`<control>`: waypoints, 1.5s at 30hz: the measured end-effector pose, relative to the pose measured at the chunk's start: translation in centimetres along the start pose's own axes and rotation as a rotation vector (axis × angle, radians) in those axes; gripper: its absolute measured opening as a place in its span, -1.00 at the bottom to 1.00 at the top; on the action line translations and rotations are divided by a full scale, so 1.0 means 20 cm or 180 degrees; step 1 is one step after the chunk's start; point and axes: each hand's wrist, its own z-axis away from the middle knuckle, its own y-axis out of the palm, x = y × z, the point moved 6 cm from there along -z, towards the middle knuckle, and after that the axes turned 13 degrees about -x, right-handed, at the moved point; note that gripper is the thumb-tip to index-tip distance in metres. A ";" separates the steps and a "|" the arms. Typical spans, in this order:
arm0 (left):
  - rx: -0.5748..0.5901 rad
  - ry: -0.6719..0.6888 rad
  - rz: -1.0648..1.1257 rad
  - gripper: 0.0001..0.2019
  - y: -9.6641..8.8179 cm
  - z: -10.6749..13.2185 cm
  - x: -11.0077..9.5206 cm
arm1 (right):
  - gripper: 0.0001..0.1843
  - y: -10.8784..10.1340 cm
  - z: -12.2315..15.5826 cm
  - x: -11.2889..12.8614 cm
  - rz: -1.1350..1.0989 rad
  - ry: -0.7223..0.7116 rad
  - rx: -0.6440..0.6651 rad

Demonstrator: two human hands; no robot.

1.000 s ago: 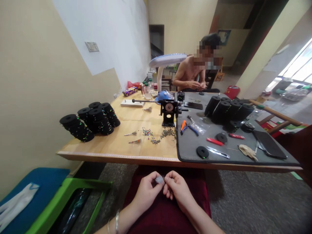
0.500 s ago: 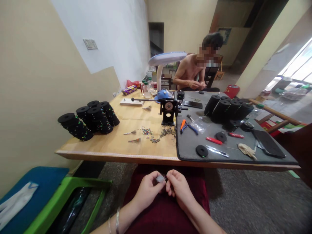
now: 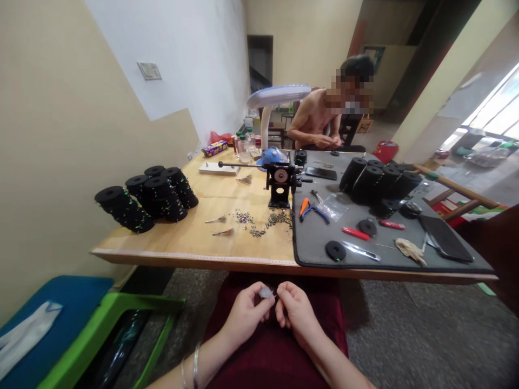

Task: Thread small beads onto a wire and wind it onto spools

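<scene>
Left hand point(image 3: 245, 319) closed on a small grey feathery tuft point(image 3: 266, 292), right hand point(image 3: 298, 316) curled shut right beside it – both low over a dark red cloth point(image 3: 324, 313), below the counter point(image 3: 194, 254).

Print on the purple box point(image 3: 214, 148) too small to read, like all other markings
</scene>
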 end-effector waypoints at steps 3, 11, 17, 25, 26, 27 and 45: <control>-0.0221 0.0188 -0.0150 -0.79 -0.02 -0.01 -0.02 | -0.62 0.02 0.01 0.00 0.0080 -0.0014 0.0088; -0.0314 0.0051 -0.0340 -0.78 -0.07 -0.02 0.00 | -0.58 0.03 0.02 0.03 0.0190 -0.0261 0.0360; -0.0229 -0.0004 -0.0295 -0.79 -0.09 0.00 -0.03 | -0.68 0.02 0.06 0.05 0.0785 -0.0395 0.0720; 0.0794 -0.1570 0.1112 -0.71 -0.02 0.07 0.02 | -0.83 0.00 0.15 0.20 0.1314 -0.1297 0.0988; 0.0848 -0.1670 0.1272 -0.70 -0.01 0.08 0.01 | -0.82 -0.01 0.17 0.22 0.1384 -0.1495 0.0946; 0.0878 -0.1747 0.1406 -0.69 -0.01 0.09 0.00 | -0.81 -0.02 0.17 0.25 0.1457 -0.1694 0.0886; 0.0780 -0.1651 0.2026 -0.65 -0.01 0.12 -0.24 | -0.71 -0.15 0.09 0.19 0.1316 -0.2121 0.0662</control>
